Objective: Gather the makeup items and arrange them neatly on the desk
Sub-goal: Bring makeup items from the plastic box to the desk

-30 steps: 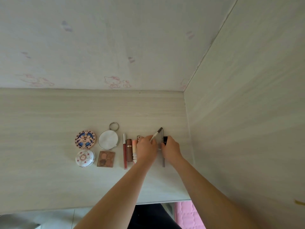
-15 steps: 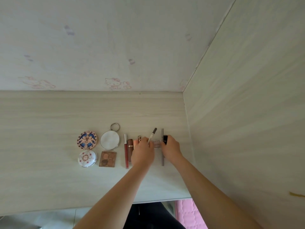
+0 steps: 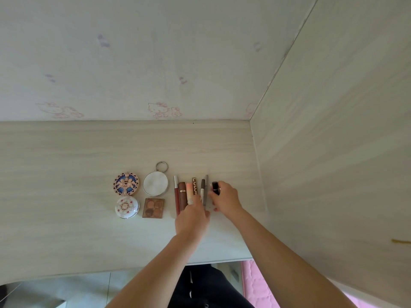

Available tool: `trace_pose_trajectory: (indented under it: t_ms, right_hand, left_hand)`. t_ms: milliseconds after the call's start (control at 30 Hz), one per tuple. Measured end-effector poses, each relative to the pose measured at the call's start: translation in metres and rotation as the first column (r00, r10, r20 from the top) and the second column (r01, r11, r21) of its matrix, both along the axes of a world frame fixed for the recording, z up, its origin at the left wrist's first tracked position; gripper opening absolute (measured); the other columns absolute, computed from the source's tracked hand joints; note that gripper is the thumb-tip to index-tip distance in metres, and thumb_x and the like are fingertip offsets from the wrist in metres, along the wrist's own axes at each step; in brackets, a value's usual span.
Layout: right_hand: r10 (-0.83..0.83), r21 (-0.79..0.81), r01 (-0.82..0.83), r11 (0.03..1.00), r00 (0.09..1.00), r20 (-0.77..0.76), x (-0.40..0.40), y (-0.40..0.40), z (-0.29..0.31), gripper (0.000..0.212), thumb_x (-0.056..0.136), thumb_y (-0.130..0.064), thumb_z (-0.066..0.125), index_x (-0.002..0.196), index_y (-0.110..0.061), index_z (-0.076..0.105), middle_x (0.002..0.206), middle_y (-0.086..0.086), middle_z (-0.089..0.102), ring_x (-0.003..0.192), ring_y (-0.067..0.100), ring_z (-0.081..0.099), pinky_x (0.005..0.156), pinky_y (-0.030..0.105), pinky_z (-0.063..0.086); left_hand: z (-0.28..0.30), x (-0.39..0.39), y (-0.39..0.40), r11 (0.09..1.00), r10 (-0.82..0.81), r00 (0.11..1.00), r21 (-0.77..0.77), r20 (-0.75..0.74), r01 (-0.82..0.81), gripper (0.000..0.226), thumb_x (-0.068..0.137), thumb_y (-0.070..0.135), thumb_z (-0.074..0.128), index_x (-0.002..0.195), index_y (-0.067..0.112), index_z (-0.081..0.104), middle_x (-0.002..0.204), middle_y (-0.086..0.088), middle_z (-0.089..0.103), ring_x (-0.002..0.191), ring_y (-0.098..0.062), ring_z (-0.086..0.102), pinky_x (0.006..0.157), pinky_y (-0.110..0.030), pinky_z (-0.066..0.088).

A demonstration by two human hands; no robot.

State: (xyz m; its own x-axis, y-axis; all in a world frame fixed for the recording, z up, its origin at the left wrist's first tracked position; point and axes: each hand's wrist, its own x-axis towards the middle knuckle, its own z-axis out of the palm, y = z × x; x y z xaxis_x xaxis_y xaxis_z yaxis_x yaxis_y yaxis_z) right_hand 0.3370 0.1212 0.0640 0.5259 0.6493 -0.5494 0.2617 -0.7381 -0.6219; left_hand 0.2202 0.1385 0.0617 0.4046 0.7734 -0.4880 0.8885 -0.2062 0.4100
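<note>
On the desk (image 3: 66,163), two round compacts (image 3: 126,183) (image 3: 127,206) lie one behind the other at left. Right of them a mirror (image 3: 155,183) lies behind a palette (image 3: 153,208). Further right, slender tubes and pencils (image 3: 182,195) lie side by side; a small bottle (image 3: 215,187) ends the row, near the side panel (image 3: 333,152).

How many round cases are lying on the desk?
3. The blue patterned case is far left at the back, the white flowered case is just in front of it, and the silver mirror case is beside the blue one.

Right hand (image 3: 225,197) pinching black lipstick (image 3: 215,188) at three o'clock of pencil row; left hand (image 3: 192,217) resting on pencils (image 3: 204,192).
</note>
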Motion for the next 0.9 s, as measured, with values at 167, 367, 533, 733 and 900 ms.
trace_pose_trajectory:
  t_ms: [167,367,533,733,900]
  right_hand:
    - [-0.017,0.023,0.018,1.0,1.0,-0.024,-0.006,-0.004,0.0,0.025,0.087,-0.012,0.063,0.111,-0.011,0.06,0.1,0.01,0.066,0.087,0.029,0.066,0.077,0.045,0.057]
    - [0.003,0.013,-0.003,1.0,1.0,-0.01,-0.01,-0.01,-0.004,0.013,0.087,-0.016,0.064,0.098,-0.011,0.059,0.091,0.012,0.068,0.085,0.029,0.065,0.078,0.043,0.055]
    - [0.035,-0.026,-0.035,0.999,0.999,-0.009,-0.01,-0.018,-0.003,0.016,0.088,-0.016,0.059,0.103,-0.009,0.059,0.091,0.007,0.063,0.087,0.027,0.062,0.081,0.04,0.055]
    - [0.093,-0.073,-0.094,0.993,0.995,-0.018,-0.006,-0.025,-0.006,0.032,0.088,-0.022,0.062,0.118,-0.013,0.055,0.101,-0.001,0.056,0.087,0.016,0.05,0.075,0.022,0.039]
    - [0.14,-0.083,-0.137,0.987,0.99,0.029,0.0,-0.035,-0.008,0.042,0.083,-0.01,0.063,0.119,-0.011,0.042,0.085,-0.005,0.052,0.071,0.008,0.05,0.054,0.014,0.035]
  left_hand:
    - [-0.003,-0.007,0.0,0.997,-0.057,0.998,0.039,-0.038,0.059,0.04,0.092,0.026,0.043,0.13,0.024,0.032,0.079,0.0,0.061,0.071,-0.025,0.062,0.055,-0.03,0.041]
    - [-0.005,-0.012,0.005,0.987,-0.139,0.988,0.071,-0.067,0.144,0.039,0.091,0.029,0.048,0.128,0.023,0.037,0.085,-0.002,0.067,0.077,-0.025,0.066,0.059,-0.032,0.048]
    - [-0.001,-0.013,0.009,0.972,-0.197,0.977,0.117,-0.079,0.205,0.028,0.092,0.028,0.048,0.118,0.02,0.044,0.095,-0.003,0.066,0.087,-0.028,0.065,0.06,-0.032,0.047]
    - [-0.005,-0.011,0.014,0.893,-0.34,0.934,0.274,-0.113,0.358,0.05,0.092,0.023,0.052,0.138,0.022,0.034,0.146,-0.006,0.032,0.122,-0.026,0.046,0.082,-0.034,0.05]
    - [-0.011,-0.013,0.02,0.753,-0.528,0.837,0.376,-0.145,0.54,0.054,0.091,0.027,0.054,0.142,0.021,0.038,0.139,-0.003,0.041,0.127,-0.03,0.039,0.103,-0.037,0.036]
